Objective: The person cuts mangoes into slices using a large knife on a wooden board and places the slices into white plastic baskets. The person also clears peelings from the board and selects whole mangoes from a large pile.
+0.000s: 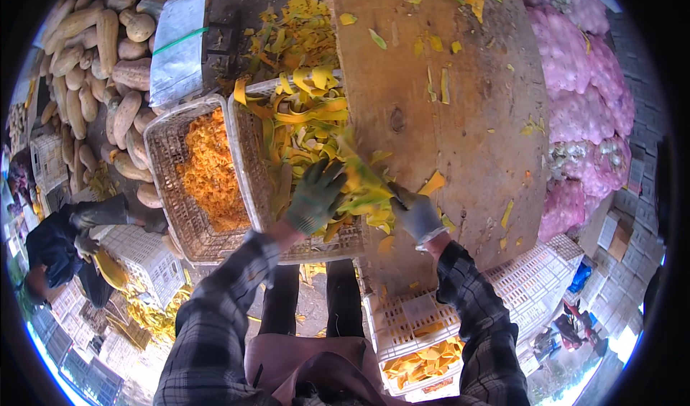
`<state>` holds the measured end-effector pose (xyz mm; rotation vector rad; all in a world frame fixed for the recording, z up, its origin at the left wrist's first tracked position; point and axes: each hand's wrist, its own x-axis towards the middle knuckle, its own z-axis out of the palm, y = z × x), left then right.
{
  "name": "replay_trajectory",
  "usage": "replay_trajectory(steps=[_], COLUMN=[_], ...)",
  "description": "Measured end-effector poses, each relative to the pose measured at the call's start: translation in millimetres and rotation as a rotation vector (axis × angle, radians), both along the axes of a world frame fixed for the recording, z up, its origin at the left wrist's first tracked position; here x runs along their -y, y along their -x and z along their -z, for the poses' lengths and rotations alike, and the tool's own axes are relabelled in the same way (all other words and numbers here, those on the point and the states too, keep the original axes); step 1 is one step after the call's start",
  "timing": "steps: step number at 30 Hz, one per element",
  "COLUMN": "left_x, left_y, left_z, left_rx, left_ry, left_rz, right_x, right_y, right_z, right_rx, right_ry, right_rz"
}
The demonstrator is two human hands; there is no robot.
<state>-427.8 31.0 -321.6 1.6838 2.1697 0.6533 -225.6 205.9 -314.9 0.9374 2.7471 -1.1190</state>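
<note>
My left hand (315,198), in a grey-green glove, is over the near part of a plastic crate (323,252) of pumpkin peelings (310,115). Its fingers are spread at the edge of a loose heap of yellow-green peel strips (369,196). My right hand (419,214), also gloved, is at the left part of a wooden board (458,136). It is closed around a dark, blurred tool that looks like a knife (398,191), pointing up and left along the heap. The strips lie between both hands, across the board's left edge and the crate; motion blur hides their detail.
Left of the peelings stands a crate (159,174) with shredded orange pulp (213,174). Whole pumpkins (108,39) are piled at upper left. Pink net sacks (577,93) line the board's right side. A co-worker (64,249) bends by a white crate (143,263). Pumpkin pieces (426,360) fill a crate below.
</note>
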Motion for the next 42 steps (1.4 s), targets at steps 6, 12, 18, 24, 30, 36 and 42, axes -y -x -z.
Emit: replay_trajectory(steps=[6, 12, 18, 24, 30, 36, 42], left_x=[205, 328, 364, 377, 392, 410, 417], left_y=[20, 10, -20, -31, -24, -21, -15], left_z=[-41, -57, -66, -69, -64, -62, -71], left_rx=[0.002, 0.007, 0.126, 0.213, 0.282, 0.294, 0.336], left_ry=[0.343, 0.569, 0.603, 0.560, 0.523, 0.545, 0.549], left_rz=[-0.131, -0.280, -0.331, -0.373, -0.461, -0.490, -0.484], right_x=[-80, -131, 28, 11, 0, 20, 82], right_y=[42, 66, 76, 229, 265, 281, 214], right_z=[13, 44, -34, 20, 60, 48, 25], right_rx=[-0.013, 0.140, 0.131, 0.143, 0.390, 0.548, 0.595], right_ry=[-0.024, 0.021, 0.057, -0.039, -0.135, -0.183, -0.193], right_rz=[0.601, 0.620, -0.080, 0.189, -0.140, -0.163, -0.754])
